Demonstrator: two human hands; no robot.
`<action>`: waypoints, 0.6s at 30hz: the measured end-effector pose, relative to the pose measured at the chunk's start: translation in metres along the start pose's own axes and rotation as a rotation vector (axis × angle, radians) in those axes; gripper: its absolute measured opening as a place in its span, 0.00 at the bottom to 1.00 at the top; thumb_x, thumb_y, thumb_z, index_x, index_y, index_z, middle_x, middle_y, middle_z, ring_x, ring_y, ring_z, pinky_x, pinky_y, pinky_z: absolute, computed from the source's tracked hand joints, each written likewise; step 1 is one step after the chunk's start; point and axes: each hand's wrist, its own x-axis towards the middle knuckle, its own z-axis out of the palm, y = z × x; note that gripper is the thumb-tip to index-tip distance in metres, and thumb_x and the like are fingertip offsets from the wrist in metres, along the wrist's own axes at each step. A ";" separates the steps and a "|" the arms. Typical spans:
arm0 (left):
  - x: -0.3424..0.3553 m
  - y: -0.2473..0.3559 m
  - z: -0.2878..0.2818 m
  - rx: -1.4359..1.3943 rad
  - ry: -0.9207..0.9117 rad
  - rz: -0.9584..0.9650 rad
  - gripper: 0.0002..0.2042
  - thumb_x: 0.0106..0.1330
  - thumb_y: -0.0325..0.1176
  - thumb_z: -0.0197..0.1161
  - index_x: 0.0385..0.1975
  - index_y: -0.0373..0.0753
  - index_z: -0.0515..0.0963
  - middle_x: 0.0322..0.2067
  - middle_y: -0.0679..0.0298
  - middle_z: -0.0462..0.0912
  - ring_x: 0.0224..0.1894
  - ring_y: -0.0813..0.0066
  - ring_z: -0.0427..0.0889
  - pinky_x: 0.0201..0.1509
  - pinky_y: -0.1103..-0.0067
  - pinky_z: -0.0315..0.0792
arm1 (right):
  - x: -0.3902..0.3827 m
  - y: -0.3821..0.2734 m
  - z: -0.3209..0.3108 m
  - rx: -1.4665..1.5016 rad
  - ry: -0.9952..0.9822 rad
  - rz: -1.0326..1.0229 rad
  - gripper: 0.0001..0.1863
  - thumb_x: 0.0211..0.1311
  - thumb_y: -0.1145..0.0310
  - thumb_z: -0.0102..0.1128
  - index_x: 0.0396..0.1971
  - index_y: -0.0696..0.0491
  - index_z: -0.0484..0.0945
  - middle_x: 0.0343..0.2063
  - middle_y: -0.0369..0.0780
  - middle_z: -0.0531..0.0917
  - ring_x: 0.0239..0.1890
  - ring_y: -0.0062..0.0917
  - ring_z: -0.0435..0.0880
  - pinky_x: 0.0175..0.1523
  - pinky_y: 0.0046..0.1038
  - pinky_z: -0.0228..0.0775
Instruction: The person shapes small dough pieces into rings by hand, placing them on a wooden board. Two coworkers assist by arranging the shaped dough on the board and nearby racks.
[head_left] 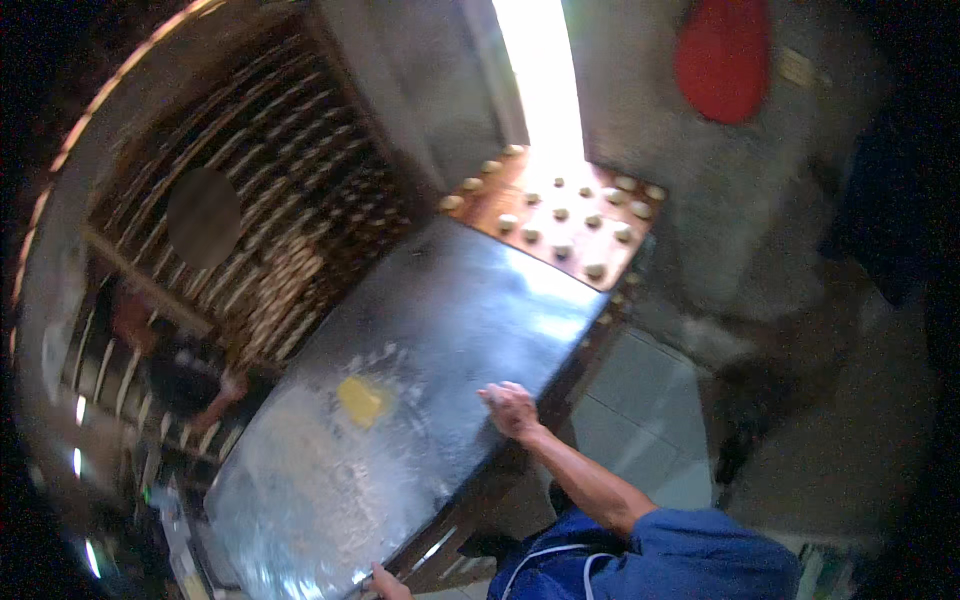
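Flour-dusted sheet-metal worktop (pixel 420 370) fills mid-frame, yellow dough lump (pixel 362 400) on it. Our right hand (pixel 512 408) rests flat, released, on its edge; left hand (pixel 388 582) at near corner — grip unclear. We'd keep palms flat.

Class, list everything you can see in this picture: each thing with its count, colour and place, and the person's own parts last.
Metal table: one, silver, centre, floured at the near end.
Yellow lump: one, on the floured patch.
Wooden board: one, brown, at the table's far end.
Dough balls: many, pale, in rows on the board.
Rack of trays: one, dark, left.
Red object: one, on the wall, top right.
Tiled floor: grey, right of the table.
Right hand: open, on the table's right edge.
Left hand: at the table's near edge, mostly cut off.
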 end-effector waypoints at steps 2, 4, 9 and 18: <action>0.007 -0.010 0.003 0.002 -0.004 -0.019 0.28 0.63 0.34 0.58 0.57 0.23 0.58 0.56 0.41 0.66 0.61 0.48 0.64 0.66 0.64 0.58 | 0.002 -0.004 -0.009 -0.047 0.038 0.019 0.18 0.66 0.58 0.53 0.19 0.52 0.67 0.15 0.44 0.71 0.25 0.41 0.74 0.31 0.42 0.65; 0.009 -0.021 0.007 0.016 0.044 -0.010 0.29 0.63 0.34 0.58 0.57 0.21 0.56 0.57 0.39 0.65 0.61 0.48 0.64 0.65 0.65 0.59 | 0.002 -0.007 -0.011 -0.035 0.013 0.007 0.17 0.66 0.59 0.52 0.19 0.52 0.68 0.16 0.44 0.72 0.24 0.42 0.73 0.32 0.42 0.65; 0.026 -0.045 0.008 0.150 0.185 0.002 0.39 0.63 0.36 0.58 0.64 0.18 0.43 0.65 0.36 0.52 0.66 0.47 0.59 0.68 0.66 0.56 | 0.001 -0.011 -0.004 -0.059 -0.036 0.008 0.16 0.66 0.60 0.52 0.21 0.53 0.70 0.17 0.45 0.75 0.26 0.42 0.75 0.33 0.42 0.66; -0.029 0.013 0.022 0.157 0.137 0.006 0.38 0.61 0.40 0.60 0.64 0.22 0.51 0.60 0.36 0.62 0.61 0.45 0.68 0.62 0.64 0.64 | 0.005 0.007 0.008 -0.115 0.020 0.009 0.14 0.66 0.62 0.52 0.21 0.52 0.73 0.16 0.45 0.75 0.26 0.43 0.76 0.34 0.43 0.66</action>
